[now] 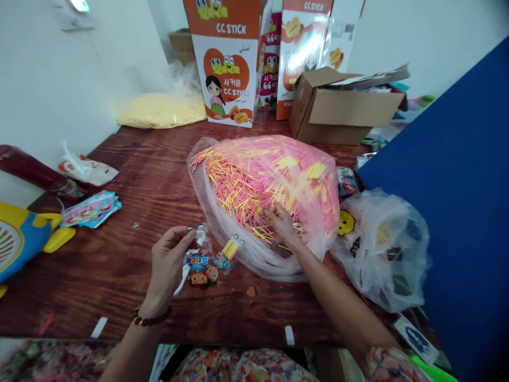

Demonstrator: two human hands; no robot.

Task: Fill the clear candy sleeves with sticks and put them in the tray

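My left hand (172,260) pinches the top edge of a small clear packet (198,261) printed with "Stick" and cartoon faces. Right of it on the table lies a similar small packet (227,251) with several yellow and pink sticks inside. My right hand (283,225) reaches into a large clear plastic bag (254,264) full of thin pink and yellow sticks (234,185). Its fingers are bent together among the sticks; what lies between the fingertips is too small to make out.
Behind the bag stand a "CC STICK" carton (230,74) and an open cardboard box (342,106). A bag of yellow material (163,110) lies at the back left. Printed wrappers (93,208) and a tissue pack (89,168) are left. A knotted clear bag (382,249) and blue panel (457,185) bound the right.
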